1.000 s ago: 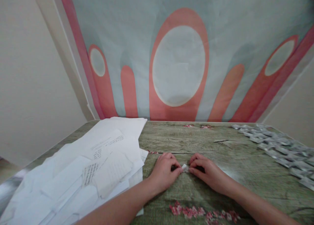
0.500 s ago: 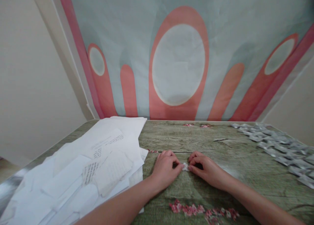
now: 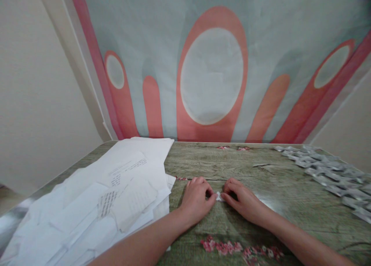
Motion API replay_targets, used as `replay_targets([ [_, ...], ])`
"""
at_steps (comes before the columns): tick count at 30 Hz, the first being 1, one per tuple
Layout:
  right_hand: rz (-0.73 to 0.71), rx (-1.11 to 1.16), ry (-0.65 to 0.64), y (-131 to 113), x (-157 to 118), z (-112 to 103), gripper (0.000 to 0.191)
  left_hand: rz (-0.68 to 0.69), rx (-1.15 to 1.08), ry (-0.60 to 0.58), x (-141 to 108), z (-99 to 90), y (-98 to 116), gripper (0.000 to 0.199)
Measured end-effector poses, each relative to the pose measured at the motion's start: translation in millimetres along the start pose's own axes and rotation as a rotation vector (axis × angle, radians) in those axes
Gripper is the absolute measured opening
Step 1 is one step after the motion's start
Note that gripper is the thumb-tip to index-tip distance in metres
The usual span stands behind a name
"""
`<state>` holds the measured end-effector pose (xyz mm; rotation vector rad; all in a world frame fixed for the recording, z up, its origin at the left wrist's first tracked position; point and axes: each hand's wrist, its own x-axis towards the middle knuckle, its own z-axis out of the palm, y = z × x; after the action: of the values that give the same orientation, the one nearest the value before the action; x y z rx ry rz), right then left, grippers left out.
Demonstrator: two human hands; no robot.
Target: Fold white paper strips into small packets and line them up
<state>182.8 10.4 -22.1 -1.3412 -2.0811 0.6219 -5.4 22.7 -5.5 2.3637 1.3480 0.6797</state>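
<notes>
Right of paper pile (image 3: 84, 208), L hand (image 3: 197, 201) & R hand (image 3: 244, 201) pinch opp. ends of tiny white scrap (image 3: 218, 196); less of it shows vs. a sec ago, so prob. folded smaller.

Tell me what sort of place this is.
Probably an indoor craft workspace, perhaps in a home: a wood-grain tabletop stands before a coral-and-grey patterned wall covering, with a spread of loose printed paper sheets on the left.
</notes>
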Motion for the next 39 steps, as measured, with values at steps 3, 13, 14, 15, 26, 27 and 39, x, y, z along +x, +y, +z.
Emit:
replay_targets([
  [3,0.005,-0.037,0.016,0.3,0.1,2.3,0.012,-0.001,0.019,0.010,-0.4,-0.7,1.6,0.010],
  [13,0.021,-0.092,0.011,-1.5,0.9,3.4,0.013,0.008,0.060,0.002,-1.4,-0.6,2.1,0.009],
  [14,0.023,-0.094,0.010,-1.5,0.6,3.6,0.013,0.009,0.062,0.003,-1.5,-0.1,1.7,0.008],
  [15,0.025,-0.098,0.011,-1.4,0.2,3.8,0.013,0.010,0.064,0.005,-1.6,0.3,1.4,0.008],
  [26,0.015,-0.122,0.027,-4.0,0.6,3.8,0.010,0.032,0.088,-0.005,-0.1,-1.9,4.2,0.007],
  [27,0.012,-0.122,0.028,-3.8,0.6,4.0,0.010,0.040,0.093,-0.008,-0.2,-1.7,4.5,0.007],
  [39,0.007,-0.103,0.053,-3.9,-2.2,6.5,0.008,0.044,0.103,-0.021,-1.8,-0.4,5.1,0.007],
])
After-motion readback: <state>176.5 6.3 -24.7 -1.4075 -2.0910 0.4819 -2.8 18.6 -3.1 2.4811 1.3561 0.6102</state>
